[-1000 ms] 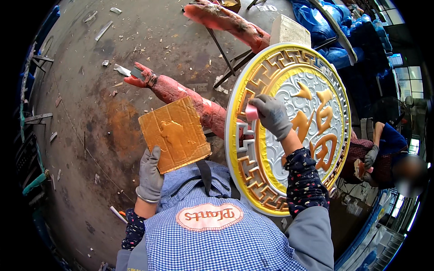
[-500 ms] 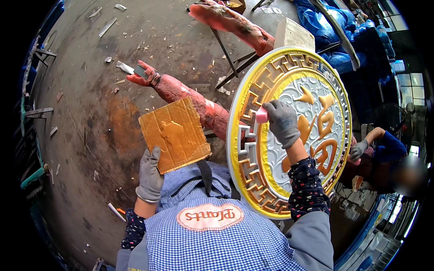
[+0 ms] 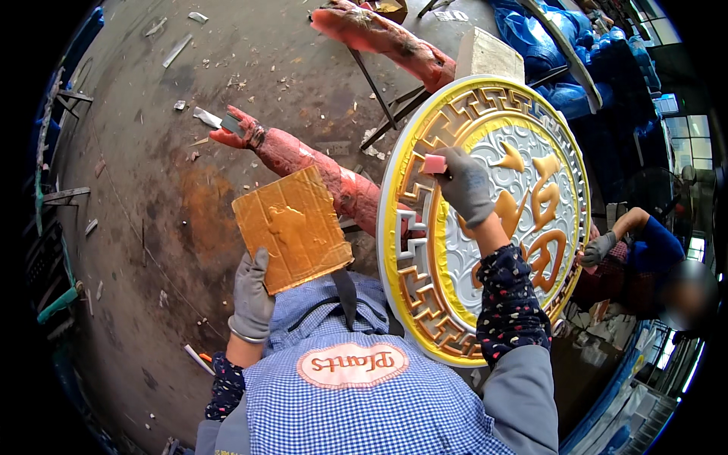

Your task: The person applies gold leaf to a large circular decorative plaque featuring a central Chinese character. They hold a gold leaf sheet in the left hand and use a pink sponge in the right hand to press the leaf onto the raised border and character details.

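Observation:
In a grey glove, my left hand point(image 3: 252, 296) grips the lower left edge of a square cardboard piece point(image 3: 292, 235) with a pool of gold-brown paint on it. My right hand point(image 3: 465, 189), gloved too, pinches a small pink sponge point(image 3: 434, 164) over the left part of a large round relief panel point(image 3: 434, 327). Raised gold characters and grey-white scrollwork fill the panel's middle, with yellow film round it. Gold colours much of the fretwork border; a stretch at the left is white. Whether the sponge touches the border, I cannot tell.
Red-wrapped supports point(image 3: 322, 163) run under and behind the panel, beside a pale block point(image 3: 489, 57). At the right, a co-worker's gloved hand point(image 3: 599, 249) is at the panel's far edge. Blue sheeting point(image 3: 542, 45) lies at the upper right; scraps litter the floor.
My right hand with the sponge has moved slightly up and left, from the inner ring toward the fretwork border. My left hand and the cardboard have barely moved.

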Tool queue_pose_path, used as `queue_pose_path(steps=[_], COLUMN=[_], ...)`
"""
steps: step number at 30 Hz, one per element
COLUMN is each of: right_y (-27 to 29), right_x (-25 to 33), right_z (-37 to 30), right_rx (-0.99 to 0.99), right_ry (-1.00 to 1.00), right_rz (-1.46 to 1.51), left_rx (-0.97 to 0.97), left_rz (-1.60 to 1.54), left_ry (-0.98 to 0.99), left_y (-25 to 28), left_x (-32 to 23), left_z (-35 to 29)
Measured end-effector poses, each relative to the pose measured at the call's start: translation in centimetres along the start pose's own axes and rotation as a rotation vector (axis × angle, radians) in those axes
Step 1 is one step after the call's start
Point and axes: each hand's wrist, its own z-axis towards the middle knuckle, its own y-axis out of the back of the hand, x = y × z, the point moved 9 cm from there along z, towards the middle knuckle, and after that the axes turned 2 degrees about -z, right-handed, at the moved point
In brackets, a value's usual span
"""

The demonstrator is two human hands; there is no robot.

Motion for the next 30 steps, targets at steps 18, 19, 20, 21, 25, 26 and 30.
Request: queue_pose_path(steps=[18, 19, 20, 21, 25, 26, 30], right_y=[-1.3, -0.7, -0.2, 0.5, 0.3, -0.7, -0.2], right_x=[-0.7, -1.2, -1.6, -1.8, 1.1, 1.4, 0.2], right_z=[1.7, 1.6, 1.4, 1.3, -0.6, -1.1, -1.5], right_rx=[0.118, 0.091, 0.063, 0.033, 0.145, 0.197, 0.168], right_ry=[-0.003, -0.020, -0.036, -0.018, 0.077, 0.089, -0.009], right_rz=[0.000, -0.050, -0.096, -0.002, 0.117, 0.109, -0.040], left_rx=[0.005, -0.002, -0.010, -0.018, 0.003, 0.009, 0.018], left_rz=[-0.061, -0.061, -0.057, -0.054, -0.059, -0.062, -0.003], left_ry=[0.018, 0.020, 0.020, 0.021, 0.040, 0.045, 0.038], left_y=[-0.6, -0.6, -0.5, -0.3, -0.2, -0.4, -0.7], left_x=[0.0, 0.1, 0.1, 0.2, 1.0, 1.0, 0.7], left_z=[-0.1, -0.1, -0.1, -0.1, 0.0, 0.0, -0.1])
